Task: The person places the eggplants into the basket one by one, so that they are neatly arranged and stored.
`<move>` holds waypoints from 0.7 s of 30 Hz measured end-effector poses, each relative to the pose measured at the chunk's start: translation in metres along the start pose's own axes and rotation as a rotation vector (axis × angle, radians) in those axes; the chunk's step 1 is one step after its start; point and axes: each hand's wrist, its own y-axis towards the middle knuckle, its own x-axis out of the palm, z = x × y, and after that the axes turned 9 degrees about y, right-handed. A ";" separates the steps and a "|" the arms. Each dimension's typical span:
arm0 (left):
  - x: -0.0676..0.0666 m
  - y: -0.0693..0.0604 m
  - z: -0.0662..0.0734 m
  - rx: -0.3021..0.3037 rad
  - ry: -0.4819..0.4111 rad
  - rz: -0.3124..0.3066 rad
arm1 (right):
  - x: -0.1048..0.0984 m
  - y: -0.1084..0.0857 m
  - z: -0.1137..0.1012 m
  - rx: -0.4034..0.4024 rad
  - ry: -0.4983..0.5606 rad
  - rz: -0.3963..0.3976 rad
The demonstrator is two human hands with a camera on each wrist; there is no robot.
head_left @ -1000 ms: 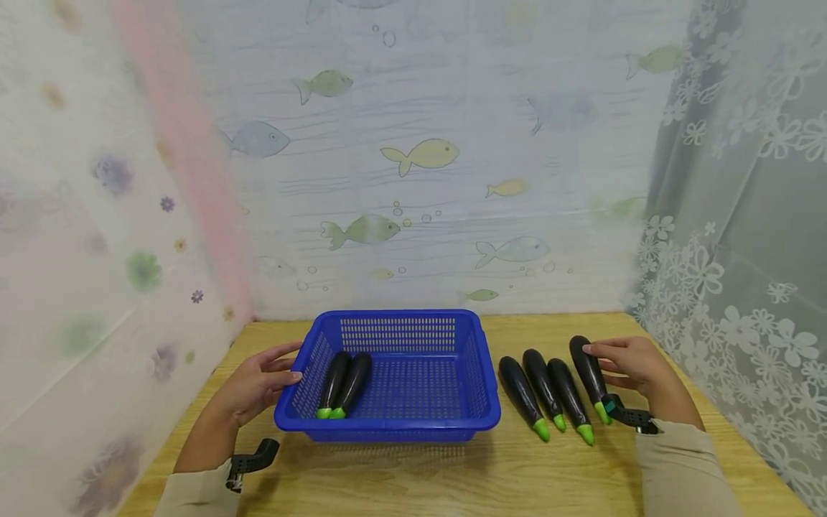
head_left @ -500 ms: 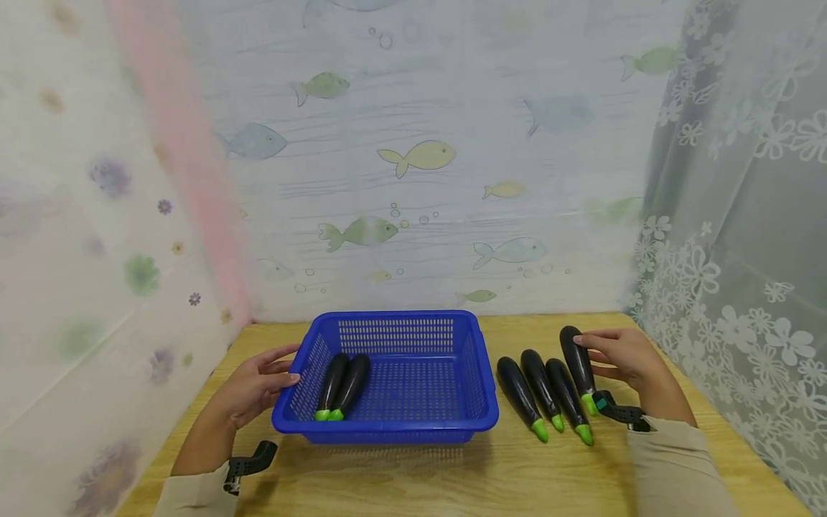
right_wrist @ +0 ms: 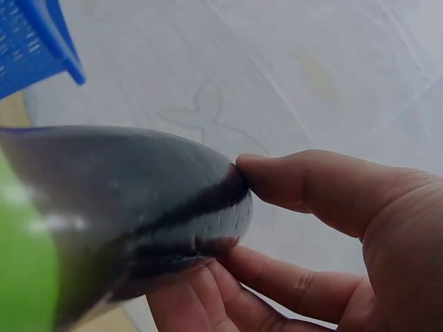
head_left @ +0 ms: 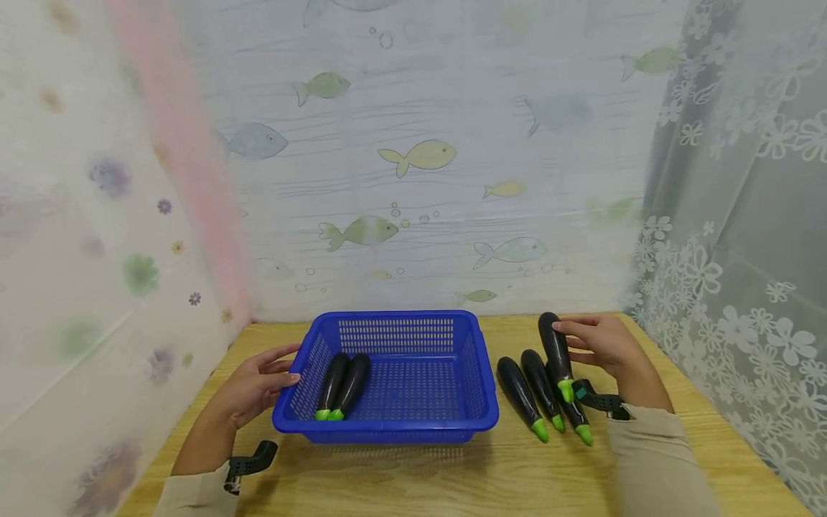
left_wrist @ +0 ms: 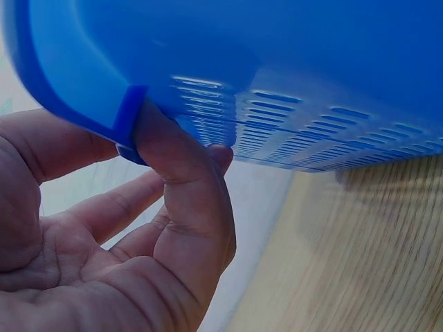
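Note:
In the head view the left hand [head_left: 254, 384] grips the left rim of a blue basket [head_left: 388, 426]; the left wrist view shows its thumb and fingers curled about the rim [left_wrist: 128, 124]. Two eggplants [head_left: 353, 384] lie side by side in the basket's left part. The right hand [head_left: 604, 348] pinches an eggplant [head_left: 554, 348] near its rounded end, green tip downward, above the rightmost of three eggplants [head_left: 517, 391] on the table. Seen from the right wrist, thumb and fingers [right_wrist: 297, 183] press the dark body [right_wrist: 138, 200] from opposite sides.
The wooden table [head_left: 388, 481] carries the basket and the loose eggplants. Behind it hangs a pale sheet [head_left: 420, 215] printed with fish, with a floral sheet [head_left: 129, 287] at the left and a lace curtain [head_left: 743, 287] at the right.
My right hand has raised its eggplant and carried it leftward, over the rightmost of the loose ones. The left hand and the basket have stayed nearly still.

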 end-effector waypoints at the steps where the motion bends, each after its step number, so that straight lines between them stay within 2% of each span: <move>1: 0.000 0.000 0.000 0.000 -0.001 0.000 | 0.002 0.001 -0.002 0.001 0.002 -0.003; 8: 0.000 -0.001 0.001 0.008 0.004 -0.015 | 0.019 0.008 -0.017 -0.010 0.023 -0.036; 17: 0.000 -0.002 0.002 -0.007 -0.001 0.003 | 0.045 0.016 -0.033 -0.009 0.085 -0.048; 21: -0.001 -0.003 0.003 0.010 -0.008 -0.020 | 0.058 0.019 -0.039 -0.010 0.108 -0.044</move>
